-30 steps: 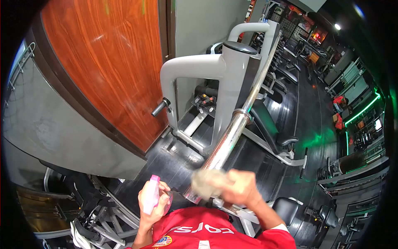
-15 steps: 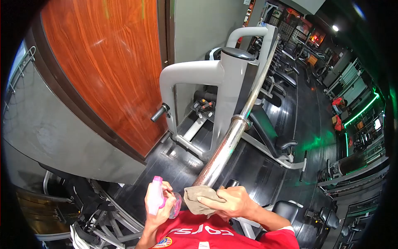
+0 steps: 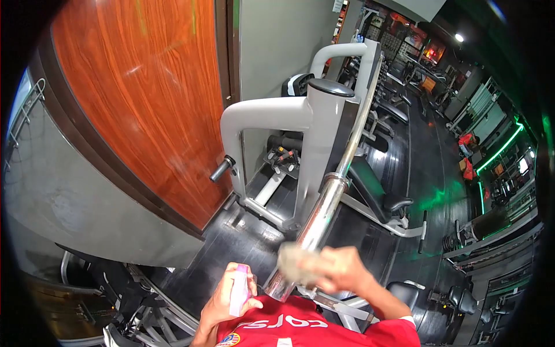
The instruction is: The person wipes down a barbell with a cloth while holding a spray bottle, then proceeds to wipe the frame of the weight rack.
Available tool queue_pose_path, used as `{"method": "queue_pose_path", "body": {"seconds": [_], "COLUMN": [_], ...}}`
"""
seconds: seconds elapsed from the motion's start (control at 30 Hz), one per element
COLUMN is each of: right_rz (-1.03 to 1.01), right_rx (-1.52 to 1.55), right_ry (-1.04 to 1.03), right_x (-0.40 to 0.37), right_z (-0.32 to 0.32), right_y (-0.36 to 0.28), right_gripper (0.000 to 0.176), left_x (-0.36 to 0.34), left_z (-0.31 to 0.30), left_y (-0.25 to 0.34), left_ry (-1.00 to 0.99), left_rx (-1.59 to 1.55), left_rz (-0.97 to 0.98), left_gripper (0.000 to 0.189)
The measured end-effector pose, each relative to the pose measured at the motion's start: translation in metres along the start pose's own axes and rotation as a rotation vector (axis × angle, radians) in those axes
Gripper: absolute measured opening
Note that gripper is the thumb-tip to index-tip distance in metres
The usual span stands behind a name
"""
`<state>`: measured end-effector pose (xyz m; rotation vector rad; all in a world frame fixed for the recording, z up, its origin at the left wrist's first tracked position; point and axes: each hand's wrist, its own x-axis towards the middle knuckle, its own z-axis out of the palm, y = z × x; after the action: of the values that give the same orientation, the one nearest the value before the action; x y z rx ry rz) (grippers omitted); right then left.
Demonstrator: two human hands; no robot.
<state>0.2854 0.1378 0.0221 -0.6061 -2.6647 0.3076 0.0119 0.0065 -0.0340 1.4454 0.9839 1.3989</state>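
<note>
A chrome barbell (image 3: 319, 215) rests across the grey bench-press frame (image 3: 326, 136), its thick end sleeve pointing down at my chest. My right hand (image 3: 341, 270) is blurred but closed on a grey-brown cloth (image 3: 298, 263), which lies against the sleeve a little above its end. Left of the sleeve, my left hand (image 3: 226, 295) grips a spray bottle with a pink and white trigger head (image 3: 239, 289). The bottle's body is mostly hidden behind my fingers.
Behind the rack stands a wood-grain door (image 3: 139, 104). A black padded bench (image 3: 370, 182) sits under the bar. Weight machines (image 3: 124, 306) crowd the lower left, and black rubber flooring (image 3: 428, 162) runs off to the right past more gym equipment.
My right hand has slid the cloth up along the sleeve from its end, uncovering the tip. The spray bottle in my left hand has shifted slightly right and down, and turned.
</note>
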Motion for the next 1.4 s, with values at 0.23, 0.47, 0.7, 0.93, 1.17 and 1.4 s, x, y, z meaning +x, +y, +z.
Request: {"method": "queue_pose_path", "body": {"seconds": [0.23, 0.47, 0.7, 0.93, 1.17, 1.4], "right_rz": [0.297, 0.521, -0.043, 0.496, 0.300, 0.030], "right_rx": [-0.203, -0.158, 0.076, -0.169, 0.030, 0.007], "right_ry": [0.282, 0.402, 0.069, 0.416, 0.272, 0.029], "right_x": [0.014, 0.006, -0.003, 0.017, 0.003, -0.002], "right_z": [-0.013, 0.002, 0.005, -0.005, 0.010, 0.009], "right_y": [0.055, 0.075, -0.005, 0.096, 0.051, 0.008], "right_gripper": [0.049, 0.052, 0.049, 0.054, 0.059, 0.059], "left_x": [0.000, -0.004, -0.003, 0.000, -0.007, -0.016], "left_z": [-0.006, 0.001, 0.012, 0.025, 0.046, 0.046], "left_y": [0.001, -0.016, -0.036, -0.025, -0.020, -0.027], "left_ry": [0.045, 0.085, 0.289, 0.278, 0.443, 0.527], "left_rx": [-0.013, -0.203, -0.336, -0.259, -0.282, -0.328], "left_rz": [0.034, 0.042, -0.059, 0.022, -0.077, -0.001], "left_gripper": [0.057, 0.057, 0.054, 0.062, 0.068, 0.068]}}
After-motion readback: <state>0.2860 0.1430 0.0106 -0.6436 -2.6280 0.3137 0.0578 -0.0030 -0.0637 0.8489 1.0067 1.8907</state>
